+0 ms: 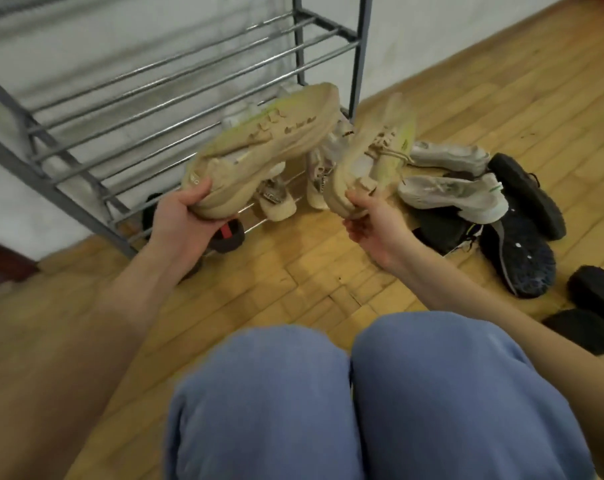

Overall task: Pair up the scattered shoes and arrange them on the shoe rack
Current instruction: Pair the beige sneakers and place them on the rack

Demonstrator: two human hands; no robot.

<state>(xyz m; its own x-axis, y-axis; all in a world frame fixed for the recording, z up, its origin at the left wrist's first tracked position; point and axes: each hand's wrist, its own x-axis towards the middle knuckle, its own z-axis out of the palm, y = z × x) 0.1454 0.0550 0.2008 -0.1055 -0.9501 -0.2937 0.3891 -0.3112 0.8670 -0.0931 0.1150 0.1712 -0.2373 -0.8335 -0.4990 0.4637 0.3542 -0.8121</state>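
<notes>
Two beige sneakers are being held up off the floor, one per hand, in front of the shoe rack. The left beige sneaker is lying roughly level, sole side turned toward the camera, toe pointing up and right; the left hand is gripping it at the heel, thumb on top and fingers curled underneath. The right beige sneaker is tilting steeply, toe up, laces hanging loose — the right hand is pinching its heel rim between thumb and curled fingers. The two sneakers are sitting near each other, not touching.

The rack is standing against the white wall, its grey metal bars running across two visible tiers. Behind the held sneakers, low on the rack, another pale pair is showing, partly hidden. A dark shoe with a red mark is lying under the left hand.

To the right on the wooden floor a pile is lying scattered — two white sneakers, a dark studded-sole shoe, black shoes and black fuzzy slippers. Blue-trousered knees are filling the bottom.
</notes>
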